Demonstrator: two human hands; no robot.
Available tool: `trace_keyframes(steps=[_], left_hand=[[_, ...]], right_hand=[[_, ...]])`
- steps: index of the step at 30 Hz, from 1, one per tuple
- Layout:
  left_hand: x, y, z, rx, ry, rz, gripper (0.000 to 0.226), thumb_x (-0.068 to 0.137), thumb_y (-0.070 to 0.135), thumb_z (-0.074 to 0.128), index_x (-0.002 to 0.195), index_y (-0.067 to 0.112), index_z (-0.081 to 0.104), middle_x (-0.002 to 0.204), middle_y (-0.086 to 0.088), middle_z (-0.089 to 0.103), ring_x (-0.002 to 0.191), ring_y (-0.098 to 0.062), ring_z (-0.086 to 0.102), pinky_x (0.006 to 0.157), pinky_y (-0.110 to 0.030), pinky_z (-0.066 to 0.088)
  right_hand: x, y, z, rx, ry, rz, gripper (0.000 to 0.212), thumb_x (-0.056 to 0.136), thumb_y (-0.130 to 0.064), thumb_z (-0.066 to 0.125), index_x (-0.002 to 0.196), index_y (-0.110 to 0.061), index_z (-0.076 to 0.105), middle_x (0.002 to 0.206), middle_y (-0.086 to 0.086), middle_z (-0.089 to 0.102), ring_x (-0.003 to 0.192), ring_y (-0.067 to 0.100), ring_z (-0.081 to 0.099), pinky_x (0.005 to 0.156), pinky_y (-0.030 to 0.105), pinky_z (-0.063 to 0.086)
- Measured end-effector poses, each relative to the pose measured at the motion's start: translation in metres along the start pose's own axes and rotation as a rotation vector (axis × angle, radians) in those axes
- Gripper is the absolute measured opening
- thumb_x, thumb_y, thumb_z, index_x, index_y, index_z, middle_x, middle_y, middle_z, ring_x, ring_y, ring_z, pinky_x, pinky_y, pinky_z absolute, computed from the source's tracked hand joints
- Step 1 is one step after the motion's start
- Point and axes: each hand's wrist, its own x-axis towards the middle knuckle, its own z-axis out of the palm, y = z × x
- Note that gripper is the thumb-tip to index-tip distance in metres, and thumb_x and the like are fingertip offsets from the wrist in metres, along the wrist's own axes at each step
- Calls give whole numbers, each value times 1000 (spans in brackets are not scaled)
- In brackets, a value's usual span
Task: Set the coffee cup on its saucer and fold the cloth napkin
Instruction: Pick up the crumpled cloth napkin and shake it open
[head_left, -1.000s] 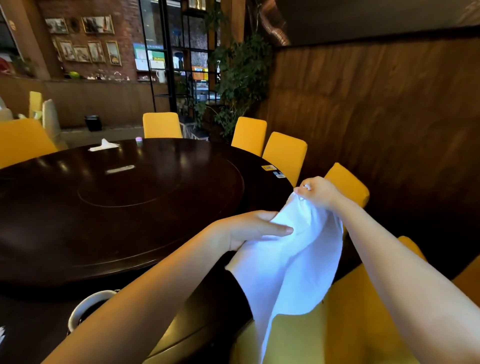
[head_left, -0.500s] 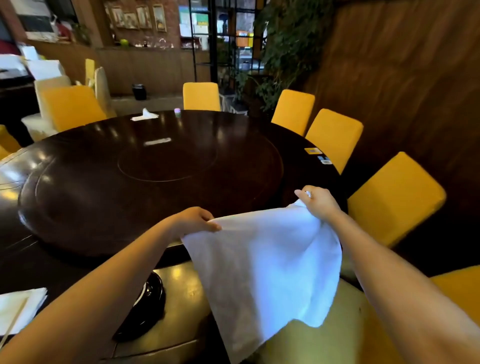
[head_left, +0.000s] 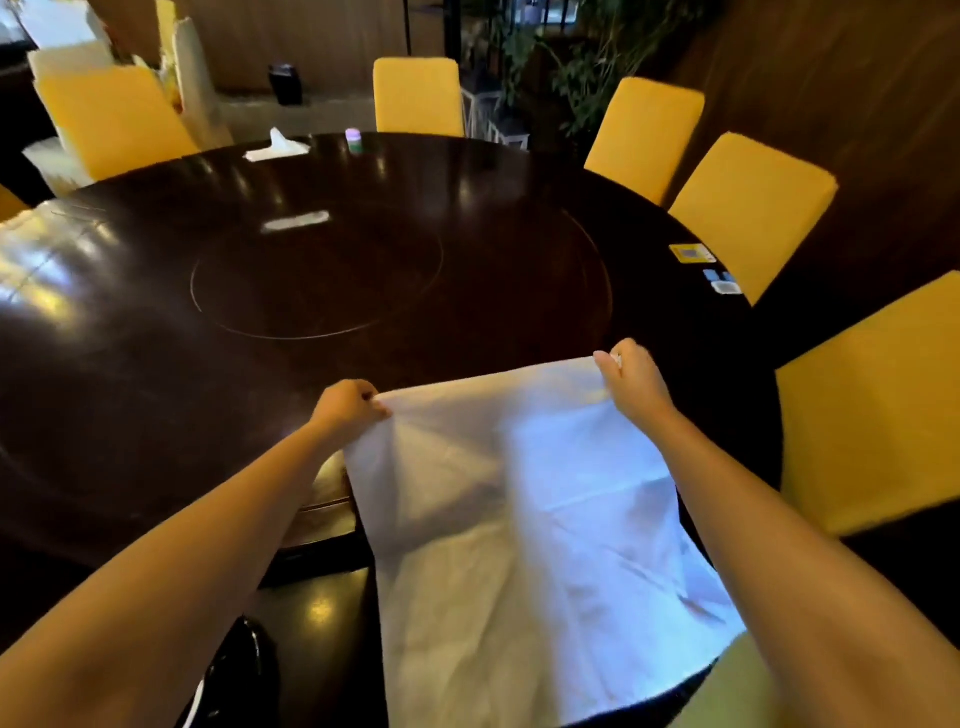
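Note:
A white cloth napkin (head_left: 524, 525) is spread out flat over the near edge of the dark round table (head_left: 156, 389). My left hand (head_left: 347, 405) pinches its far left corner and my right hand (head_left: 631, 379) pinches its far right corner, holding the far edge taut. A dark glossy object (head_left: 241, 670), possibly the cup or saucer, shows under my left forearm at the bottom, mostly hidden.
Yellow chairs (head_left: 753, 208) ring the table's far and right sides. A tissue box (head_left: 276, 148) and a small jar (head_left: 354, 139) stand at the far edge. Cards (head_left: 693, 253) lie near the right rim. A raised turntable (head_left: 317, 280) fills the table's middle.
The napkin went from hanging bunched in the air to stretched wide and laid over the table edge. My hands moved apart and forward, and the camera tilted down.

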Motion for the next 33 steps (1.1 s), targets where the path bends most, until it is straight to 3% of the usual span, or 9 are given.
trace_keyframes(steps=[3, 6, 8, 10, 14, 16, 19, 30, 33], left_hand=[[17, -6, 10, 3, 103, -42, 20, 84, 15, 61, 103, 8, 64, 102, -16, 65, 91, -31, 60, 80, -40, 51], [16, -9, 22, 183, 309, -54, 26, 86, 13, 53, 112, 12, 58, 116, -15, 58, 108, -33, 50, 92, -44, 38], [-1, -6, 39, 218, 442, 64, 35, 86, 11, 51, 121, 10, 53, 125, -16, 53, 118, -34, 43, 99, -47, 30], [-31, -3, 69, 174, 504, 313, 42, 79, 12, 51, 120, 6, 54, 124, -20, 55, 116, -37, 46, 97, -47, 33], [-123, -16, 154, 193, 225, 662, 42, 95, 35, 31, 129, 15, 45, 135, -15, 50, 127, -26, 35, 110, -38, 16], [-160, -32, 189, 346, 28, 685, 49, 97, 48, 20, 137, 25, 37, 143, -4, 38, 135, -22, 27, 112, -36, 9], [-182, -44, 208, 456, -46, 584, 54, 95, 54, 21, 143, 30, 24, 150, 2, 25, 140, -17, 16, 111, -38, 6], [-190, -44, 209, 487, -79, 552, 56, 96, 53, 17, 146, 30, 10, 155, 3, 12, 142, -12, -3, 112, -42, 3], [-198, -44, 212, 485, -81, 539, 57, 95, 53, 19, 146, 28, 14, 154, 1, 16, 143, -14, 0, 112, -43, 5]], right_hand=[[21, 8, 13, -144, 4, -8, 29, 95, -28, 47, 104, -1, 50, 115, 22, 45, 104, 39, 46, 84, 43, 39], [27, 15, 21, -226, 3, -22, 45, 91, -34, 53, 128, -11, 42, 131, 18, 36, 116, 37, 37, 95, 44, 34], [19, 18, 23, -206, 38, -76, 58, 89, -35, 55, 139, -14, 33, 139, 16, 32, 121, 37, 33, 98, 44, 32], [0, 19, 24, -134, 138, -149, 63, 88, -34, 56, 142, -14, 30, 145, 15, 30, 127, 36, 30, 103, 46, 29], [-71, 28, 48, -14, 250, -300, 58, 85, -32, 44, 135, -3, 41, 141, 22, 42, 127, 32, 33, 107, 38, 22], [-124, 45, 75, -41, 81, -379, 50, 88, -32, 41, 130, -3, 47, 135, 22, 49, 126, 31, 39, 104, 39, 27], [-188, 77, 108, -377, -272, -522, 50, 92, -40, 31, 133, -14, 46, 140, 7, 48, 127, 26, 48, 104, 37, 25], [-154, 175, 36, -582, -238, -75, 76, 88, -59, -9, 146, -23, 25, 154, -3, 23, 141, 20, 24, 113, 42, 14], [-143, 176, 26, -662, -224, 44, 67, 91, -55, 3, 148, -21, 14, 157, 3, 14, 145, 22, 11, 116, 45, 9]])
